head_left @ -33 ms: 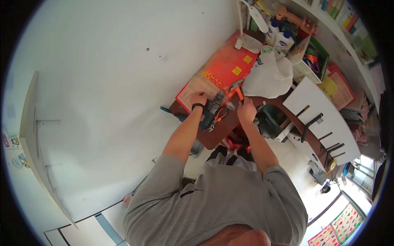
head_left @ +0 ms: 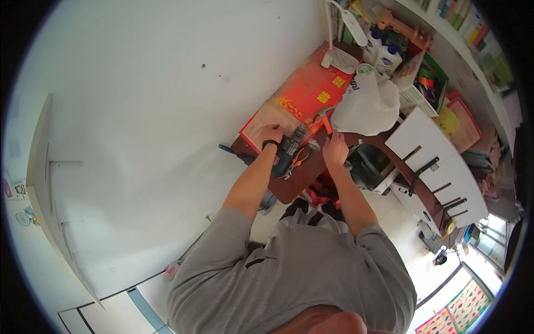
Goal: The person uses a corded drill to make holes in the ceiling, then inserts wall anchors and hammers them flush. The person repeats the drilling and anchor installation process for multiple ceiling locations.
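Note:
A claw hammer (head_left: 327,123) with an orange and black handle is gripped by my right hand (head_left: 335,151). Its grey head lies over the red sheet (head_left: 311,83) covering the brown desk. My left hand (head_left: 271,133), with a dark band at the wrist, is curled at the sheet's pale near part. Its fingertips look pinched together; anything in them is too small to make out. Between my hands lie a dark power drill (head_left: 290,146) and orange-handled pliers (head_left: 300,158). A small clear plastic bag (head_left: 314,145) sits beside the pliers.
Right of the hammer rests a white bag (head_left: 367,106). Farther back are a desk lamp (head_left: 339,58), white bottles (head_left: 386,58) and an open box (head_left: 425,83). A white panel with black brackets (head_left: 425,170) leans at the right. The white wall (head_left: 139,111) borders the desk's left.
The whole view has shifted very slightly. Both hands, the hammer and the tools hold the same places relative to the desk.

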`<state>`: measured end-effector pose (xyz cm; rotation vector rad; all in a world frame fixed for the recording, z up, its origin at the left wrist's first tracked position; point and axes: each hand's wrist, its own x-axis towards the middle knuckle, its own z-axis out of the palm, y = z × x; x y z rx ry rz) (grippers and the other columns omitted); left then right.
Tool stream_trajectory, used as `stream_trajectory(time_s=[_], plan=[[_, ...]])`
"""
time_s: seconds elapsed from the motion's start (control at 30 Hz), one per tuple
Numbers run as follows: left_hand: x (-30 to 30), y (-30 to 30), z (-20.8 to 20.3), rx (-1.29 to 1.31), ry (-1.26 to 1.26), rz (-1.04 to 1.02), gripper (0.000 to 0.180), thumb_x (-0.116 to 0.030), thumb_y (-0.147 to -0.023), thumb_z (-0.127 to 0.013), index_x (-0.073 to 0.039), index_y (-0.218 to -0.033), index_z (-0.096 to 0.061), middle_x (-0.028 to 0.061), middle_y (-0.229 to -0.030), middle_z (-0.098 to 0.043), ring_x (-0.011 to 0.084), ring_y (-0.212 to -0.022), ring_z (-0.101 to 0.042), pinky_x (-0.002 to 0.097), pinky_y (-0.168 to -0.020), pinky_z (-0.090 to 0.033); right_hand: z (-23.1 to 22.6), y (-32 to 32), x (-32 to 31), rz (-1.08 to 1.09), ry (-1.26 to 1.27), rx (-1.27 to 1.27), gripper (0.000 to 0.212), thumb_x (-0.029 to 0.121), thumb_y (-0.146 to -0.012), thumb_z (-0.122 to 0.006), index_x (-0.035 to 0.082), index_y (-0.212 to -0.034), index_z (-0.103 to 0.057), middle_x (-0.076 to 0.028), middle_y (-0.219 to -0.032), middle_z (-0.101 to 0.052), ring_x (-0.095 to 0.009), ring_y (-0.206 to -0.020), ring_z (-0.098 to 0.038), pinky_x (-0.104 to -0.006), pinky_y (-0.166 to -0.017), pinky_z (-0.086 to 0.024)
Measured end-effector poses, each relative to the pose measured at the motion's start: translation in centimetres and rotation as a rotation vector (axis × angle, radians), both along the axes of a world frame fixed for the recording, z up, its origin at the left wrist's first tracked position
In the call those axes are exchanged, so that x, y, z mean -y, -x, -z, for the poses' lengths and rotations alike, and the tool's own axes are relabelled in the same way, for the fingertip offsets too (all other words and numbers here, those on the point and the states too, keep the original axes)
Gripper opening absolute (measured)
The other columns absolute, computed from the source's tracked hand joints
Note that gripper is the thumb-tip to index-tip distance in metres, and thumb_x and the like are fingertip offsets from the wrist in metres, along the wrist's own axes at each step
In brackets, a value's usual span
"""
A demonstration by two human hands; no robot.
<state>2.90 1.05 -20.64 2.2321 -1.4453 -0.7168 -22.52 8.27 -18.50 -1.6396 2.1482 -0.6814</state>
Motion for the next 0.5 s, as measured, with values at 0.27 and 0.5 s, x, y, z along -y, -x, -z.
stream_trajectory(time_s=[0.27,0.5], plan=[[-6.8,3.4,-3.2,0.153,0.025,0.287,0.083,-0.056,-0.073,-0.081,0.003,-0.127,-0.060,0.0269,-0.118,-0.064,0.0422,-0.115,-0.061,0.0483,-0.100,-0.050,0.8,-2.7,3.4,0.200,-0.079,0.252,0.050,-0.001,-0.089,-0.061,-0.003,-0.136,-0.044,-0.029,-0.136,-0.051,-0.048,-0.117,-0.058,-0.0489,-0.095,-0.054],[-7.1,2.4,-2.4,0.179,-0.359,0.328,0.115,-0.055,-0.062,-0.092,0.003,-0.147,-0.040,0.0273,-0.143,-0.049,0.0434,-0.126,-0.054,0.0499,-0.107,-0.047,2.3,-1.9,1.6,0.035,0.057,0.221,0.058,-0.002,-0.087,-0.060,-0.005,-0.143,-0.043,-0.029,-0.142,-0.050,-0.048,-0.123,-0.055,-0.0513,-0.101,-0.050]])
